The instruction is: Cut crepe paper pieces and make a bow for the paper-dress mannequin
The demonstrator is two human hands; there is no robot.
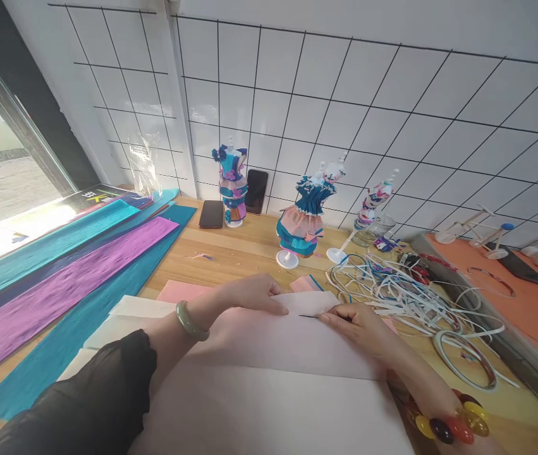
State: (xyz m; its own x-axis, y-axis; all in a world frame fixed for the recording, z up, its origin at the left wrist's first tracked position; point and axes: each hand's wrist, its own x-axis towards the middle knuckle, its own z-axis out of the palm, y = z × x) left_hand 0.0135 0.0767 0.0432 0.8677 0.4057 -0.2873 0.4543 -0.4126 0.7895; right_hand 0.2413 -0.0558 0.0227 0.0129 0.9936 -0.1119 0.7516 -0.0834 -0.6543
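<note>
A large pale pinkish-white paper sheet (269, 344) spreads in front of me, with a crease or overlapping edge across it. At its far edge my left hand (254, 296) pinches the paper, thumb on top and fingers partly hidden behind. My right hand (356, 322) is closed at the sheet's right corner. From its fingertips a thin dark pointed tool (308, 316) points left across the paper; its exact kind is unclear. Pink paper (181, 291) shows beyond my left forearm, and a small pink-and-blue piece (301, 284) lies behind the sheet.
Crepe paper strips in purple (121, 272) and teal (102, 303) lie left. Small dress forms in paper dresses (233, 183) (299, 218) stand at the back beside phones (212, 215). Tangled white strips (392, 284) and a glass jar (373, 232) are right, near an orange-lined tray (525, 284).
</note>
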